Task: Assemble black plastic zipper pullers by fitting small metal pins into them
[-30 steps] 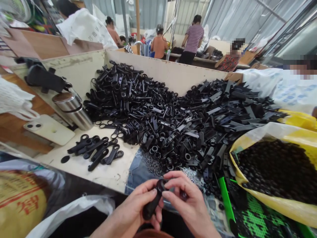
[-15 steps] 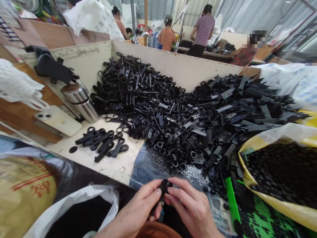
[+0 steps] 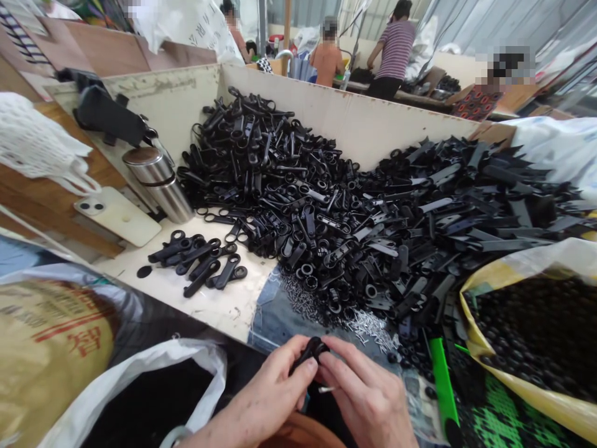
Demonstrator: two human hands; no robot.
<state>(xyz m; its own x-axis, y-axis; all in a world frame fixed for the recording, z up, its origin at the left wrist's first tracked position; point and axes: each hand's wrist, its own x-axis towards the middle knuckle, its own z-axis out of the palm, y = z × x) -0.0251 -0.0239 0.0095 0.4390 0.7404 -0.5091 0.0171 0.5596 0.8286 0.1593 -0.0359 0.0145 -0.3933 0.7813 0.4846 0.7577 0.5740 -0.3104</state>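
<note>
My left hand pinches a black zipper pull at its ring end, and most of the pull's length is hidden behind my fingers. My right hand sits close beside it, its fingertips at the pull. A small silver pin pokes out from between those fingers. Beyond my hands, a large heap of black zipper pulls covers a white board table. A few loose pulls lie apart on the board. Silver pins are scattered over denim cloth just ahead of my hands.
A yellow bag of small black round parts stands at the right. A steel flask and a phone rest at the left. A woven sack and white plastic bag lie near me. Several people work behind the board's raised wall.
The pull has turned in my fingers, so its long body no longer shows below my left hand. A silver pin now shows at my right fingers. The whole scene has shifted up and right in view.
</note>
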